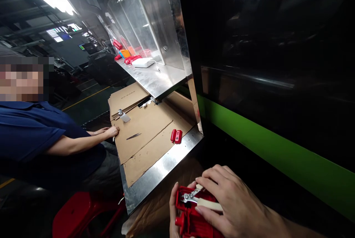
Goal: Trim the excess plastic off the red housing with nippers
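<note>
At the bottom of the view my right hand (pixel 224 201) grips small cutters with cream handles (pixel 203 201), their metal jaws (pixel 188 196) resting on a red plastic part (pixel 194 219). My left hand (pixel 173 208) holds that red part from its left side; only its fingers show. Another small red plastic part (pixel 176 136) lies on the cardboard-covered metal table (pixel 163 167) in front of me.
A co-worker in a blue shirt sits at left, one hand (pixel 111 131) on the cardboard (pixel 144 123). A thin blade (pixel 134 136) and a clip (pixel 123 116) lie there. A steel shelf (pixel 158 77) carries red parts and a white box (pixel 143 62). A red stool (pixel 80 212) stands below.
</note>
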Tool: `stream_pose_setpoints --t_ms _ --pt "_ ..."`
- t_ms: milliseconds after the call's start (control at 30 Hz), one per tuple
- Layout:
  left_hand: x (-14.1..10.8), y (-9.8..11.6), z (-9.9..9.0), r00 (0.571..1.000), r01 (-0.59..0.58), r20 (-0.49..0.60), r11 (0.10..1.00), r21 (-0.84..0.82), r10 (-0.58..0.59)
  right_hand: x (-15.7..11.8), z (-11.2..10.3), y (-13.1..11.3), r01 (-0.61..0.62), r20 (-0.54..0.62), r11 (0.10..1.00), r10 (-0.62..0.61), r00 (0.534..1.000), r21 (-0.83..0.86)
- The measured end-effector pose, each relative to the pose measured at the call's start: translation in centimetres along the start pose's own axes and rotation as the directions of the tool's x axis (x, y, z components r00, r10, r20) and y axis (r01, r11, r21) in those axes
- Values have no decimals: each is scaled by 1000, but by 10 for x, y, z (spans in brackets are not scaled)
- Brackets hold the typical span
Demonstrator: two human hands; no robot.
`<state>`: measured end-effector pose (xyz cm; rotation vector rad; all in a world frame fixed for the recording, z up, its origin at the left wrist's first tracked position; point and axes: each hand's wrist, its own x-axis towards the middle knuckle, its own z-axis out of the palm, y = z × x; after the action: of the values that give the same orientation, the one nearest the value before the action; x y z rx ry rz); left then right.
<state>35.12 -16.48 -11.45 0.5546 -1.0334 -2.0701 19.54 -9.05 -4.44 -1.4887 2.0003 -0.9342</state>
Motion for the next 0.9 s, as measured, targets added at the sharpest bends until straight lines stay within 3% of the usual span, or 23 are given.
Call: stream_pose_setpoints --t_ms 300,533,767,900 --pt "-1 0 -1 999 48 -16 999 -10 -48 1 2 3 13 -20 1000 -13 1000 -8" --pt "1 1 -2 1000 16 10 999 49 -16 2 3 3 23 -18 999 -24 1000 -49" --pt "2 -9 -10 996 81 27 996 44 -82 4 14 12 56 -34 990 -61 998 -129" --pt "4 -13 -9 996 75 40 997 -9 -75 8 9 18 56 10 996 -56 998 -68"
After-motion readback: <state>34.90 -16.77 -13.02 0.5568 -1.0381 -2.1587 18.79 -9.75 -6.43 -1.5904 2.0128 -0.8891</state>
